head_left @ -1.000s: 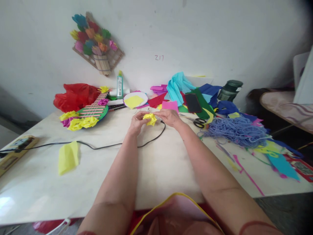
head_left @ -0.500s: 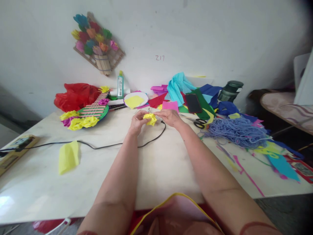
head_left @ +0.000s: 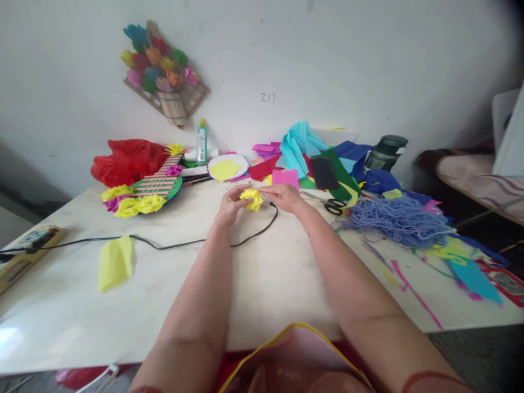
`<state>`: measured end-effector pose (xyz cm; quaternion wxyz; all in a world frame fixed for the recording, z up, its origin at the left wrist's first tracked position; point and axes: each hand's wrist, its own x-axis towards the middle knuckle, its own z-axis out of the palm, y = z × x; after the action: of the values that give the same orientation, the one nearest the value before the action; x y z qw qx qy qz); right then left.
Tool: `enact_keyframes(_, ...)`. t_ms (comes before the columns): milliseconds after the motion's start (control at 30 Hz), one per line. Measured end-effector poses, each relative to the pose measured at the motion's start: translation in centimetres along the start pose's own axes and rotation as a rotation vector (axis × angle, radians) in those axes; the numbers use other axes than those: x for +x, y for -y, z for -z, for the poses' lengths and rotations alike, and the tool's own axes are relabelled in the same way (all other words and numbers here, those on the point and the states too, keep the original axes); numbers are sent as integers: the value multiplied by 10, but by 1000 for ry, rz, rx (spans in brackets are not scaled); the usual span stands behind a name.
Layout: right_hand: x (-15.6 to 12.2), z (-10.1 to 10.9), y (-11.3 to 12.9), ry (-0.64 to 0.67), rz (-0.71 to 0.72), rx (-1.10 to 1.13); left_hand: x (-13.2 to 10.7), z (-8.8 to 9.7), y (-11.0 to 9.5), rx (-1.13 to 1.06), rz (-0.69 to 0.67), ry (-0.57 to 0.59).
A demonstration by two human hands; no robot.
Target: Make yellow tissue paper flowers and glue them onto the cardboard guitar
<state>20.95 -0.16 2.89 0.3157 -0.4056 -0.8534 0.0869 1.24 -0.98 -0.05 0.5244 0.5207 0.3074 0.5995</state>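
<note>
A yellow crepe-paper flower (head_left: 254, 200) is gripped between the thumb and fingers of my left hand (head_left: 233, 204), above the middle of the table. From the other side, my right hand (head_left: 284, 196) reaches in with its fingers pressed together, its fingertips at the flower's upper right edge. What lies under the right fingers is partly hidden. A black cord (head_left: 196, 240) curves across the table and ends just below that hand. Left of my arms lies a loose strip of yellow crepe paper (head_left: 115, 264).
A guitar-shaped craft (head_left: 155, 187) with paper flowers stands at the left back, near a glue bottle (head_left: 202, 143). Scissors (head_left: 333, 206), a phone (head_left: 323, 173) and a heap of blue yarn (head_left: 397, 221) lie to the right. A power strip (head_left: 30, 251) sits at the left edge.
Both hands stay in nearly the same place around the yellow flower. The right fingers have shifted very slightly; the flower is turned a touch.
</note>
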Motion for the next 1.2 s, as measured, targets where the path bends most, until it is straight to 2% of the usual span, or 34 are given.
enact_keyframes(300, 1, -2, -1, -54, -65, 37, 0, 1, 1, 23, 0, -1)
enact_keyframes(1000, 1, -6, -16, -95, -64, 107, 0, 0, 2, -17, -8, -14)
enact_keyframes(1200, 0, -7, -18, -107, -73, 82, 2, 2, 5, 34, -44, -38)
